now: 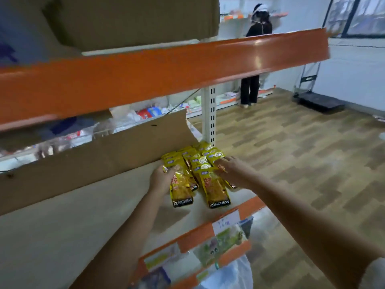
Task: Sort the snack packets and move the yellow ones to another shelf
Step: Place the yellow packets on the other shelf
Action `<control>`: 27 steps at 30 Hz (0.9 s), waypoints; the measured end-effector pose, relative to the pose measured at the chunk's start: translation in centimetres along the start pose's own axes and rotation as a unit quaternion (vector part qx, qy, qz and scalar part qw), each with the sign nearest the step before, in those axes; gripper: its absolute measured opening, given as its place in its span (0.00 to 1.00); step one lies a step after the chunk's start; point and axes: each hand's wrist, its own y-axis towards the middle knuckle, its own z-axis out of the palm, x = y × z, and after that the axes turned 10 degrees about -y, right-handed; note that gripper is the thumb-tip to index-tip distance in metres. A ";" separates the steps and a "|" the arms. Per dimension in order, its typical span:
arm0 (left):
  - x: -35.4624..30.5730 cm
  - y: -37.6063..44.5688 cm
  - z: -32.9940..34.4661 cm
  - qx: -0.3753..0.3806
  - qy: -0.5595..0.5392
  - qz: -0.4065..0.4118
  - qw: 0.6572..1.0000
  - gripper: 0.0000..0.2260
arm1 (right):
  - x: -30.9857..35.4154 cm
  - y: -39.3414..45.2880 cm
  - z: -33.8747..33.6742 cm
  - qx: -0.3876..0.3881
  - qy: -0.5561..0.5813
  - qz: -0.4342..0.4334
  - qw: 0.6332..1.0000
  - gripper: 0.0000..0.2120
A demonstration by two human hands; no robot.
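**Yellow packets handled at the shelf's right end**

While both arms are stretched forward in the head view, the yellow packets [198,170] (fanned beside a cardboard box [93,161]) are gripped at their left edge by the left hand [161,180] and pressed by the flat fingers of the right hand [229,167] on the shelf [83,215].

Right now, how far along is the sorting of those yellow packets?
Done: yellow packets lie in overlapping rows on the shelf beside a cardboard box. In hand: the left hand grips one row's edge; the right hand presses the other. What remains elsewhere isn't visible.
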 end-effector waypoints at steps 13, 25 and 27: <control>-0.3 -0.6 2.3 -0.070 0.215 0.030 0.974 0.16 | -1.3 4.8 1.5 0.015 0.028 -0.125 0.992 0.20; 1.1 -0.4 2.6 -0.101 0.336 0.087 0.932 0.22 | -0.8 5.9 1.3 0.034 0.023 -0.143 0.989 0.19; 1.1 -0.3 2.6 -0.109 0.339 0.095 0.929 0.22 | -0.8 5.9 1.4 0.033 0.025 -0.146 0.988 0.19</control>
